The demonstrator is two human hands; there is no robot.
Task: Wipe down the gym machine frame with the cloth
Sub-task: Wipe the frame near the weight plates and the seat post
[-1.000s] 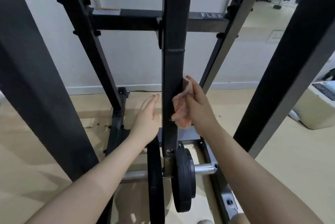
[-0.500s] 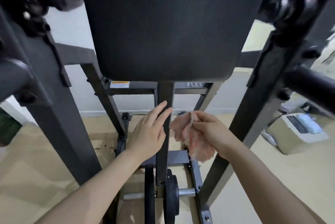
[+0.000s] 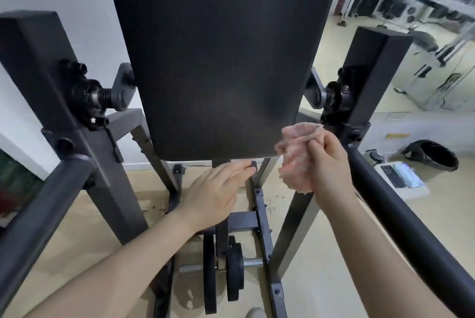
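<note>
Pink and fluffy, the cloth [image 3: 295,155] sits bunched up in our right hand [image 3: 327,163], a little to the 3 o'clock side of the middle of the view. Our right fingers are curled around it and our thumb pinches it tight. The cloth touches the bottom right corner of the big black pad [image 3: 221,55], which fills the view from the middle up to 12 o'clock. Our left hand [image 3: 213,195] is just below the pad, at about 6 o'clock from it. Its fingers are straight and pressed close together, and the tips reach to a dark post [image 3: 222,230] under the pad. It holds nothing. The frame [image 3: 84,142] is dark metal, with thick legs at 9 o'clock and at 3 o'clock. Down at 6 o'clock we see round black weights [image 3: 234,271] on a silver bar [image 3: 253,263]. A black padded bar [image 3: 408,227] runs toward 4 o'clock, past our right arm. Far off at 3 o'clock a black bag [image 3: 434,155] lies on the pale floor [image 3: 318,253].
</note>
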